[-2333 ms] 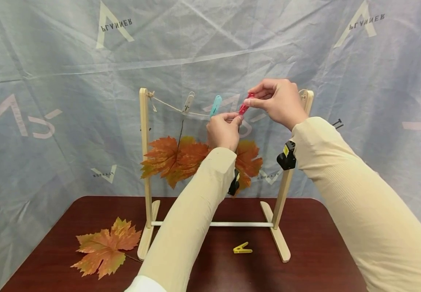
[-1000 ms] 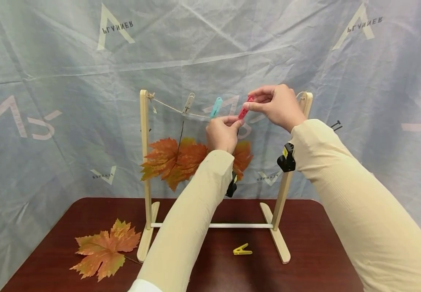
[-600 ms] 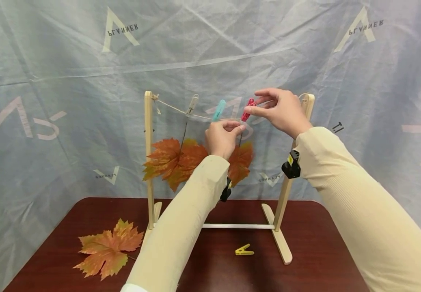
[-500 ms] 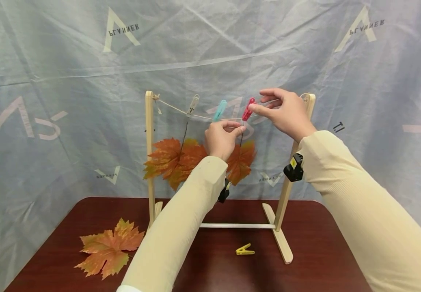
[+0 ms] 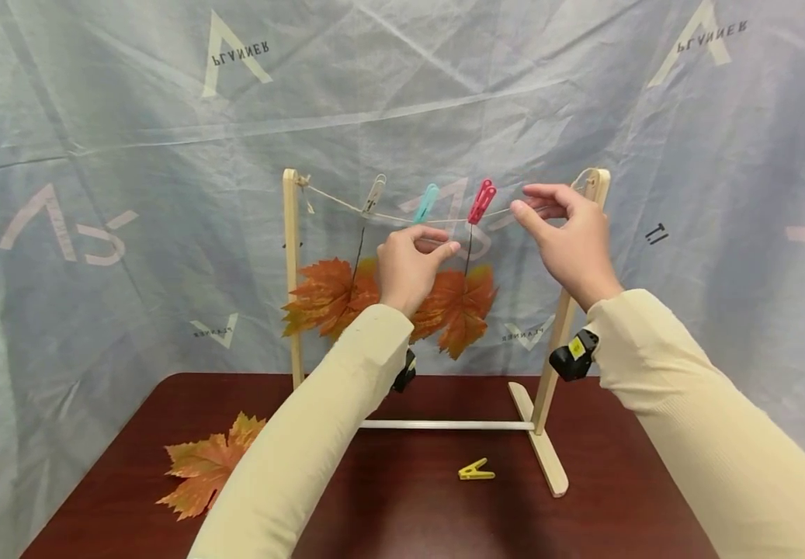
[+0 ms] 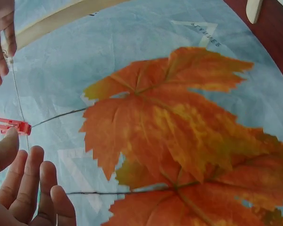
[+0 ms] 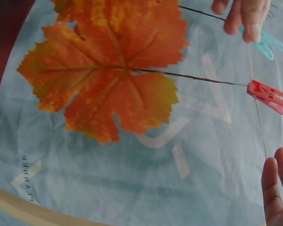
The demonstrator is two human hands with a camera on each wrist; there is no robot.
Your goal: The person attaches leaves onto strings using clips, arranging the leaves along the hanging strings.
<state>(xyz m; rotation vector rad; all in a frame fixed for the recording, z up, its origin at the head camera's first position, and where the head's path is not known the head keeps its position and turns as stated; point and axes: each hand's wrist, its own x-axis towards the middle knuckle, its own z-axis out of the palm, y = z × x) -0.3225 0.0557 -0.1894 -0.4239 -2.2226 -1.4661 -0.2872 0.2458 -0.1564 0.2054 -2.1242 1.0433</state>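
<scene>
A red clothespin (image 5: pixel 482 202) clips a leaf stem to the string (image 5: pixel 332 195), and its orange maple leaf (image 5: pixel 461 307) hangs below. My left hand (image 5: pixel 409 264) is just left of that stem, fingers relaxed and holding nothing. To the right of the red clothespin, my right hand (image 5: pixel 573 241) is apart from it with thumb and fingers spread. A blue clothespin (image 5: pixel 426 202) and a clear clothespin (image 5: pixel 374 194) also sit on the string. Another orange leaf (image 5: pixel 328 291) hangs from the clear one. In the right wrist view the red clothespin (image 7: pixel 270 96) grips the stem end.
The string runs between two wooden posts (image 5: pixel 292 272) of a stand with a white crossbar (image 5: pixel 444 425). A yellow clothespin (image 5: pixel 477 470) lies on the dark red table (image 5: pixel 402 497). A loose maple leaf (image 5: pixel 206 466) lies at the left, partly behind my left sleeve.
My right hand has let go of the red clothespin and moved right and down. My left hand has released the stem and drawn left. The red clothespin stays on the string with the leaf.
</scene>
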